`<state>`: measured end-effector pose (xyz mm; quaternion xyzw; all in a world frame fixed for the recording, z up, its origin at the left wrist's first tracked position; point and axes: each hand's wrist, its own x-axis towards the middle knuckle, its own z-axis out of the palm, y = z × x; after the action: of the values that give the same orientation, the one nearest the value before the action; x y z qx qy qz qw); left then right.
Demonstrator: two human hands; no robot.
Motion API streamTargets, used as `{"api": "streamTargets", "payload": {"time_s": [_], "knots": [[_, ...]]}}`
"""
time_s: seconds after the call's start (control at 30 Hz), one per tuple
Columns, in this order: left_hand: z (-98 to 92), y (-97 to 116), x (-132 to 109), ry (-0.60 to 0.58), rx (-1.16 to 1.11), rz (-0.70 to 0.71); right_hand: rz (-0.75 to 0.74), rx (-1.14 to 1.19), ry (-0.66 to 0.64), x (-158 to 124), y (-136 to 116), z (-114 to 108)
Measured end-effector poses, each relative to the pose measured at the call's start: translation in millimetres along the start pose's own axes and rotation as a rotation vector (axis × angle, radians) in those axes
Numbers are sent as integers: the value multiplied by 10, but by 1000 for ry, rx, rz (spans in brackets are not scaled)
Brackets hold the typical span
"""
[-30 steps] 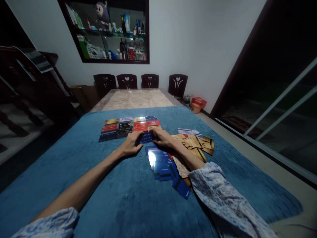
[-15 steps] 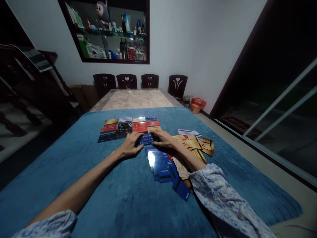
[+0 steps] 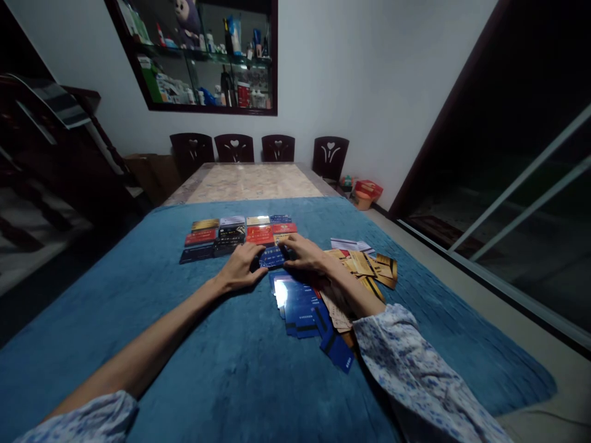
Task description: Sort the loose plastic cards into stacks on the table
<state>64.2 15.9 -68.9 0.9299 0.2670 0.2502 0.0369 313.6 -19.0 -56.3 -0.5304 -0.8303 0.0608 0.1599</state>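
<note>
A dark blue printed card (image 3: 273, 257) lies in front of me, gripped at its left end by my left hand (image 3: 242, 266) and at its right end by my right hand (image 3: 302, 253). Whether it is one card or a small stack, I cannot tell. Just beyond it, rows of cards include red cards (image 3: 260, 234), black cards (image 3: 231, 233) and a gold card (image 3: 205, 224). Nearer to me, blue cards (image 3: 300, 311) are fanned out loosely. Gold cards (image 3: 362, 263) and beige cards (image 3: 336, 307) spread to the right, partly hidden under my right forearm.
A blue cloth (image 3: 207, 369) covers the near part of the table, with the bare tabletop (image 3: 253, 181) beyond it. Several dark chairs (image 3: 233, 148) stand at the far end. Boxes (image 3: 367, 191) sit on the floor at right, near a sliding door (image 3: 508, 184).
Both hands keep their grip on the blue card, with hardly any movement. The whole view has shifted slightly; the surrounding cards lie as before.
</note>
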Motion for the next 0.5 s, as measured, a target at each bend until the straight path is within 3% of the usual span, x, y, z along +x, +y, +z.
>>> {"api": "streamTargets", "payload": {"time_s": [0.3,0.5], "knots": [[-102,38,109,41,51,39,-34,-103,-57,82,12,-245],[-176,27,325,29,92,58,-85,-203,-41,178,186,-333]]}}
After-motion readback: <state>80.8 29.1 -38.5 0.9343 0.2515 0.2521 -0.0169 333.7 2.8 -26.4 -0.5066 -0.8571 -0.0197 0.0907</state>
